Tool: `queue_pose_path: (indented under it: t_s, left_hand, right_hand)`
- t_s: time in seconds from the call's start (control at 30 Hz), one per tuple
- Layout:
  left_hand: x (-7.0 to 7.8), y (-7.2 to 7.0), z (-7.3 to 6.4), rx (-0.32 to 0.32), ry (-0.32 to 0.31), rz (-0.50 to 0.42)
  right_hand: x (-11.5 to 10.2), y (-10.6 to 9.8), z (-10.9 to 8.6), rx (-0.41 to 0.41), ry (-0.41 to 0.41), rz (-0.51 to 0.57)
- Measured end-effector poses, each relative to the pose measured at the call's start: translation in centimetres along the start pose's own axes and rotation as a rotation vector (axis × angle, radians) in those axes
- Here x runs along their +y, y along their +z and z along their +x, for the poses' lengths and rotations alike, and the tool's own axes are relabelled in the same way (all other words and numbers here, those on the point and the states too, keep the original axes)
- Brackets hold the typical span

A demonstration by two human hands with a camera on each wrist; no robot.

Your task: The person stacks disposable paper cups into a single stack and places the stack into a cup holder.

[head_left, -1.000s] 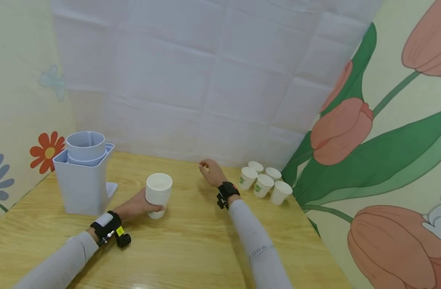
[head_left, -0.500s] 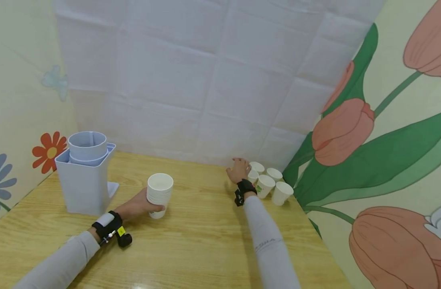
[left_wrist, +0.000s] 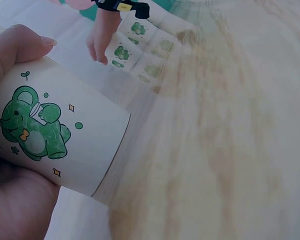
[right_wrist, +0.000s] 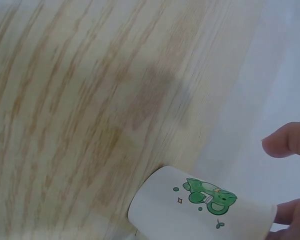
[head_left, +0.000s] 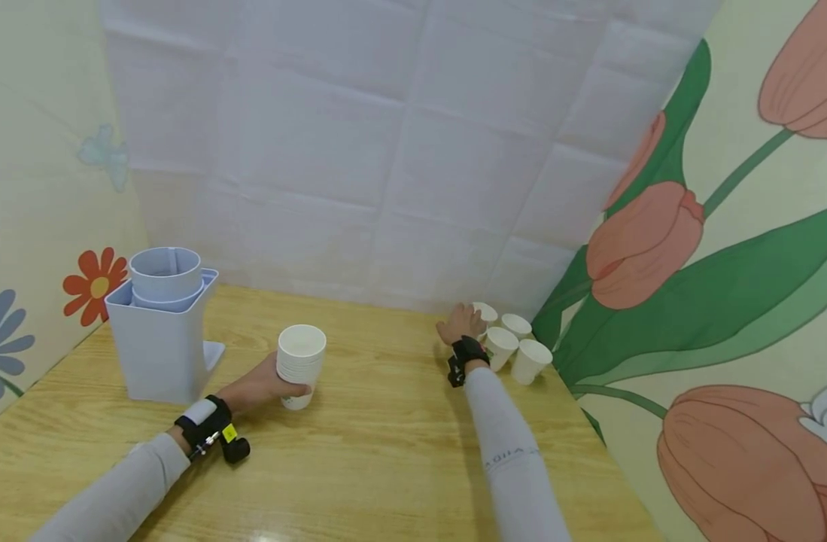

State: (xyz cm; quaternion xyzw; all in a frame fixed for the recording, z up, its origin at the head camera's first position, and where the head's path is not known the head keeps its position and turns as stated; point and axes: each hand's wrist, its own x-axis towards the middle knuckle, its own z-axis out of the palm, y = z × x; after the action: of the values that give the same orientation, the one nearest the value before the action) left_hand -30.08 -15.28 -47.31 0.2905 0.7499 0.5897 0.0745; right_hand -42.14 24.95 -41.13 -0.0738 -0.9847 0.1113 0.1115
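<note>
A: I'm watching all three feeds from over here. What do you have on the left side?

B: I see the left hand (head_left: pixel 260 382) wrapped round a stack of paper cups (head_left: pixel 302 354), mouths up, left of the middle of the counter (head_left: pixel 372 452). The outer cup carries a green cartoon animal (my left wrist view shows it large).

A: And the right hand (head_left: pixel 463 322)?

B: I have it at the far right of the counter, over the left side of a loose group. The right wrist view puts a single paper cup (right_wrist: pixel 205 207) beside it: the thumb stands out straight, apart from the cup, and other fingers are behind the rim. It isn't closed round the cup, though I can't tell whether those fingers touch it.

A: What stands about that cup?

B: I count four more paper cups (head_left: pixel 501 346) clustered just beside it, also mouths up.

A: Anything else?

B: A pale blue container (head_left: pixel 159 354) stands on the left, well apart from the group, with a round tub (head_left: pixel 165 275) in its top. Behind, I see a white sheet (head_left: pixel 318 150); on the right, a tulip-print wall (head_left: pixel 738 301) (rather large tulips).
</note>
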Motion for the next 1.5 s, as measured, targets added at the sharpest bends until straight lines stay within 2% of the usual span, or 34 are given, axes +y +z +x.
queue_pose_path:
  t_s: [0.37, 0.57, 0.77, 0.93, 1.07, 1.27, 1.37, 1.5]
  left_hand:
    - [0.1, 0.1, -0.1, 0.009, -0.002, -0.008]
    - [0.1, -0.1, 0.1, 0.008, -0.003, -0.005]
    - [0.2, -0.1, 0.1, 0.002, -0.014, -0.001]
    - [0.3, 0.1, 0.0, 0.007, -0.009, 0.007]
    - [0.3, 0.2, 0.0, 0.007, -0.004, 0.003]
    - [0.3, 0.0, -0.2, 0.017, -0.007, 0.000]
    - [0.3, 0.1, -0.1, 0.023, -0.012, 0.001]
    - [0.2, 0.2, 0.0, 0.025, -0.019, 0.010]
  right_hand:
    - [-0.1, 0.4, 0.0, -0.035, 0.017, -0.023]
    - [-1.1, 0.3, -0.7, -0.035, -0.018, -0.049]
    - [-2.4, 0.2, -1.8, -0.065, -0.024, -0.124]
    - [-3.4, 0.2, -2.5, -0.101, -0.094, -0.150]
    - [-4.1, -0.4, -3.4, -0.166, -0.170, -0.146]
    - [-4.9, -1.4, -4.9, -0.248, -0.243, -0.019]
    - [-5.3, -1.5, -5.6, -0.255, -0.258, 0.066]
    - [-5.7, -1.5, -6.5, -0.252, -0.272, 0.118]
